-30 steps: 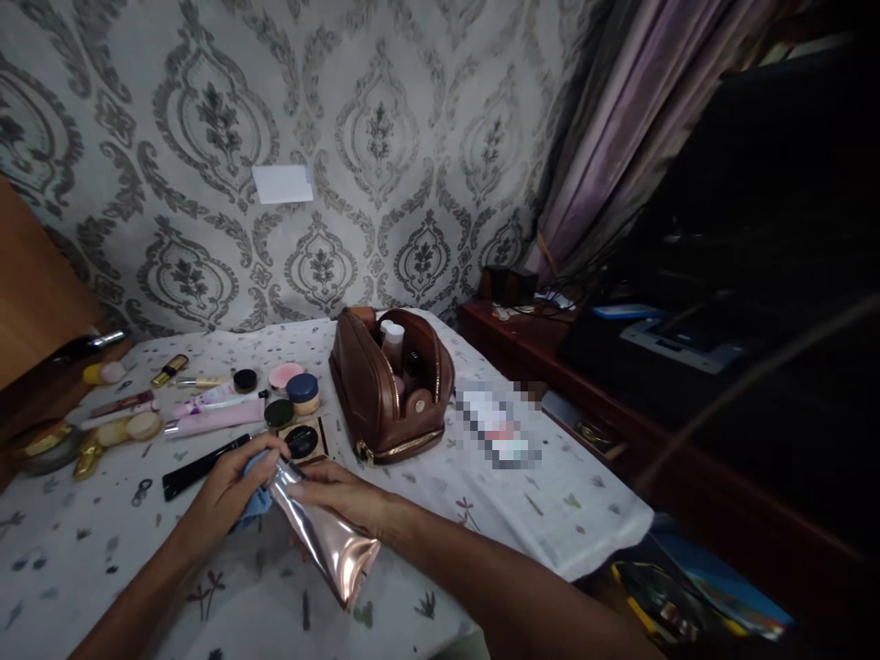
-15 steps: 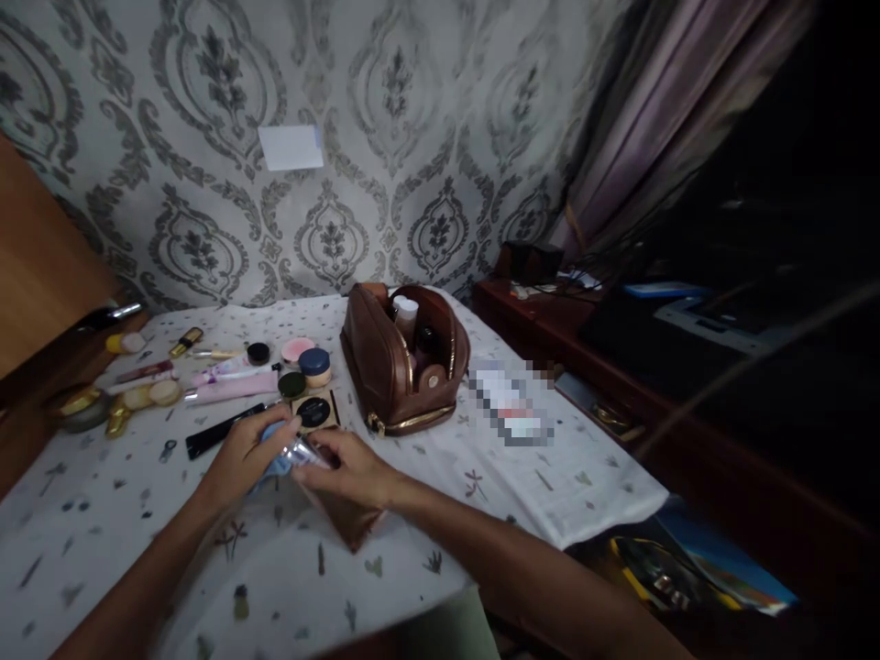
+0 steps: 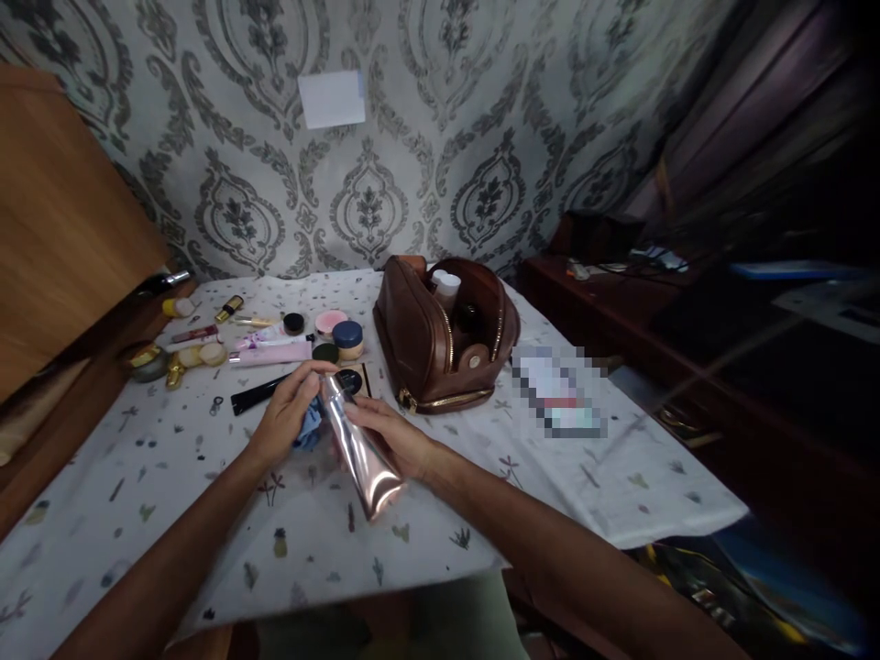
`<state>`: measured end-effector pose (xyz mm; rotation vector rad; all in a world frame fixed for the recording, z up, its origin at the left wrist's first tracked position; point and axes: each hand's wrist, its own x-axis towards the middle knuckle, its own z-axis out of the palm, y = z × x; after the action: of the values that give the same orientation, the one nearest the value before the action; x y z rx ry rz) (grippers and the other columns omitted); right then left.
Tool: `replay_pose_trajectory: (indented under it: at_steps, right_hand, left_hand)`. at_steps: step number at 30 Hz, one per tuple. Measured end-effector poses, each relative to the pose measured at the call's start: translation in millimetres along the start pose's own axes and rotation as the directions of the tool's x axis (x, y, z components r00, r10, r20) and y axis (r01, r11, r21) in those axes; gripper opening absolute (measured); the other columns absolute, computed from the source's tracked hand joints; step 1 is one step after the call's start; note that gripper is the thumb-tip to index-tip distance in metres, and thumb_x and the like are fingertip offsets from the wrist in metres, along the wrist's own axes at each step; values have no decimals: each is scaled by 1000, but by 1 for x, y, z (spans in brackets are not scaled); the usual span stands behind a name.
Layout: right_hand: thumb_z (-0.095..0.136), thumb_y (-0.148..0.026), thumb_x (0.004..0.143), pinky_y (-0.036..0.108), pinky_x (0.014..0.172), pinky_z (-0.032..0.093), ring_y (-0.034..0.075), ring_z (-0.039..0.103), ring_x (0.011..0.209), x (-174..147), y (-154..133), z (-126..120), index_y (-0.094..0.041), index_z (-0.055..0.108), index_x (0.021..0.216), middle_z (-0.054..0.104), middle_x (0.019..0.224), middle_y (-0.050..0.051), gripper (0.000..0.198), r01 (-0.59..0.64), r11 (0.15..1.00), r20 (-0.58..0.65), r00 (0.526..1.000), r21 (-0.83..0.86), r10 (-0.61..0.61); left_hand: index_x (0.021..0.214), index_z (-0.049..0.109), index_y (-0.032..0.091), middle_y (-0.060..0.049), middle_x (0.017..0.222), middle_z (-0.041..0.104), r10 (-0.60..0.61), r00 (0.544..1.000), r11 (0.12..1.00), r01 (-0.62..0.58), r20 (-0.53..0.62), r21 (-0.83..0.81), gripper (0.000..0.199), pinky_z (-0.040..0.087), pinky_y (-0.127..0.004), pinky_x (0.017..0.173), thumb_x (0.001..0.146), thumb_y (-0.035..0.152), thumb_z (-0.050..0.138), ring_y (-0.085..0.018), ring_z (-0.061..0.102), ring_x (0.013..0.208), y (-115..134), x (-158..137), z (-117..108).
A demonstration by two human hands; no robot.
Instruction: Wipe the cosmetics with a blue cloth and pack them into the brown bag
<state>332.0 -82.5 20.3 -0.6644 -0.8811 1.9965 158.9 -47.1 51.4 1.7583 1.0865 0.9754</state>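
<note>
A shiny rose-gold squeeze tube (image 3: 364, 458) lies tilted between my hands, its capped end pointing away from me. My right hand (image 3: 395, 435) is closed around the tube's body from the right. At the capped end, my left hand (image 3: 292, 412) presses a crumpled blue cloth (image 3: 309, 429) against the tube, its fingers bent over the top. Just beyond my hands lies a square compact (image 3: 352, 380) with a dark round centre, partly hidden. A black tube (image 3: 259, 394) rests left of it. The brown cosmetic bag (image 3: 440, 339) stands unzipped, with white-capped bottles (image 3: 448, 286) inside.
Jars, including a blue-lidded one (image 3: 347, 339), a pink tube (image 3: 271, 354) and several small cosmetics spread over the table's left side. A pixelated flat item (image 3: 560, 390) lies right of the bag. A wooden cabinet (image 3: 75, 174) borders the left; a dark red desk (image 3: 570, 302) the right.
The view has swung left and slightly down. The rose-gold tube has turned so its shiny length shows, and my left hand with the blue cloth has shifted along its capped end.
</note>
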Motion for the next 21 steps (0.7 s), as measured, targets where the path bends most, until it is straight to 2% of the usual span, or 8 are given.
replay_pose_trajectory:
  at_steps: [3, 6, 8, 11, 15, 18, 21]
  right_hand:
    - [89, -49, 61, 23, 64, 47, 11, 60, 67, 2, 1, 1, -18, 65, 93, 65, 77, -3, 50, 124, 991, -80, 989, -55, -128]
    - [88, -47, 62, 21, 64, 42, 10, 55, 69, 1, 0, 1, -18, 65, 89, 62, 78, -4, 46, 159, 973, -87, 981, -164, -175]
    - [87, -49, 62, 23, 66, 41, 10, 54, 70, 0, -1, 1, -18, 63, 86, 60, 77, -5, 46, 152, 970, -58, 984, -192, -166]
    - [86, -54, 61, 24, 66, 38, 10, 50, 69, -1, -2, 3, -17, 60, 78, 54, 72, -5, 47, 170, 951, -14, 984, -257, -179]
    - [81, -67, 60, 23, 58, 32, 8, 41, 59, 0, -3, 4, -17, 58, 71, 46, 63, -7, 56, 135, 932, 7, 990, -336, -141]
    - [81, -70, 56, 23, 58, 34, 8, 43, 62, -4, -11, 5, -17, 58, 77, 49, 67, -6, 61, 153, 940, -10, 987, -305, -163]
    - [82, -64, 61, 22, 64, 38, 9, 49, 70, -17, -32, 8, -17, 59, 85, 54, 77, -4, 57, 238, 924, 50, 971, -300, -233]
  left_hand:
    - [120, 57, 22, -3, 97, 65, -13, 996, 1000, 13, -89, 1, 50, 50, -28, 75, 96, 61, 36, -18, 62, 84, 1, -2, 5]
    - [124, 56, 22, -6, 114, 65, 65, 997, 997, -63, -37, 43, 50, 48, -30, 89, 95, 60, 41, -20, 62, 99, -1, -4, 8]
    - [122, 58, 21, -5, 113, 66, 93, 996, 993, -94, 9, 78, 45, 47, -31, 91, 95, 55, 45, -20, 61, 100, -1, -5, 9]
    - [109, 65, 21, -4, 101, 66, 155, 988, 975, -156, 15, 157, 36, 47, -31, 87, 95, 49, 47, -20, 60, 93, 4, -7, 8]
    - [93, 71, 20, -4, 87, 63, 263, 965, 945, -262, 21, 195, 37, 47, -31, 79, 95, 48, 46, -20, 59, 84, 12, -6, 9]
    - [92, 72, 21, -5, 88, 64, 275, 961, 947, -275, 27, 168, 41, 48, -31, 77, 96, 51, 43, -21, 60, 86, 20, -3, 12]
    - [99, 71, 21, -6, 95, 66, 246, 969, 961, -246, 21, 124, 47, 49, -31, 80, 96, 57, 42, -23, 62, 91, 34, 4, 16]
